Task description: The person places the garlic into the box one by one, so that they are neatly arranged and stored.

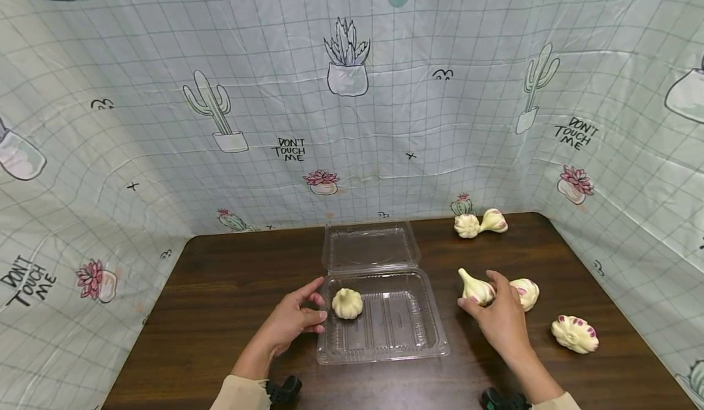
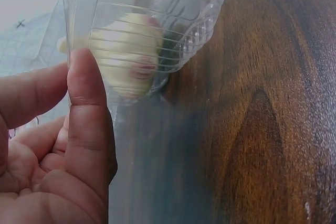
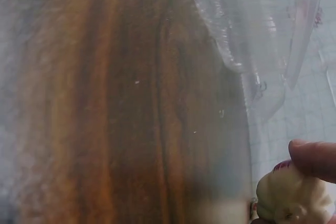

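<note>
A clear plastic clamshell container (image 1: pixel 398 321) lies on the table with its lid (image 1: pixel 371 245) folded back. One garlic bulb (image 1: pixel 348 303) sits in its left part, seen through the ribbed wall in the left wrist view. My left hand (image 1: pixel 288 321) pinches the container's left rim, thumb (image 2: pixel 86 82) and forefinger meeting at the edge. To the right of the container, my right hand (image 1: pixel 503 318) grips a second garlic bulb (image 1: pixel 474 289) between thumb and fingers, its stem pointing up and left. Pink marks show on this bulb in the right wrist view (image 3: pixel 294 195).
Just beyond my right fingers lies a garlic bulb (image 1: pixel 526 294), and another (image 1: pixel 574 334) rests farther right. Two more bulbs (image 1: pixel 467 226) (image 1: pixel 494 220) lie together at the table's back edge. A printed grid curtain (image 1: pixel 385 129) stands behind the dark wooden table (image 1: pixel 231 288).
</note>
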A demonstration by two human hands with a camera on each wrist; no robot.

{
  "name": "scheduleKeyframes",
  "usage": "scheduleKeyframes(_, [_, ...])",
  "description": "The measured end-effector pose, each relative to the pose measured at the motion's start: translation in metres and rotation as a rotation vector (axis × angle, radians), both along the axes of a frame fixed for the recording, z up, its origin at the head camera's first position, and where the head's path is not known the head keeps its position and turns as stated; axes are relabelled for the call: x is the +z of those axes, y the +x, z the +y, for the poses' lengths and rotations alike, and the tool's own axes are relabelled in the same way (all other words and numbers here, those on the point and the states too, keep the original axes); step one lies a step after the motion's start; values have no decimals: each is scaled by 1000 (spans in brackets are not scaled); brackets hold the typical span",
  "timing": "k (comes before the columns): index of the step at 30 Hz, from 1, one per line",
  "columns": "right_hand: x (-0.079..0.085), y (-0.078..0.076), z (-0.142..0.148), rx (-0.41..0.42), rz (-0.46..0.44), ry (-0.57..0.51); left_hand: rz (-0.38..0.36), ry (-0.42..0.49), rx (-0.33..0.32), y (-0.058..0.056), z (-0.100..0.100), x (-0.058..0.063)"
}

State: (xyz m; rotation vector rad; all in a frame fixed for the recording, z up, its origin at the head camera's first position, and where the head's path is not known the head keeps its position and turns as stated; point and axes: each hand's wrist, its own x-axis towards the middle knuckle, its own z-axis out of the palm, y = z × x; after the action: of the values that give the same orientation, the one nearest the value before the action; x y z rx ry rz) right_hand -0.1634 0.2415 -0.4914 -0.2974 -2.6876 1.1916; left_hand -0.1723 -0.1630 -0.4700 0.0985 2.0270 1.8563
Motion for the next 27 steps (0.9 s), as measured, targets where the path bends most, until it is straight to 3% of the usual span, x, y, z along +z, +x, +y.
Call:
scheduleKeyframes(5, [4, -2, -1, 31, -26, 8, -2, -1, 2, 0, 0, -1])
scheduleKeyframes(12, [5, -2, -1, 49, 42, -2, -4, 2, 5, 0, 0, -1])
scheduleKeyframes(22, [10, -2, -7, -7, 156, -13, -8, 2, 10, -1, 0, -2])
scheduleKeyframes(27, [17, -1, -10, -41, 142, -52, -10, -2, 18, -1, 1, -2])
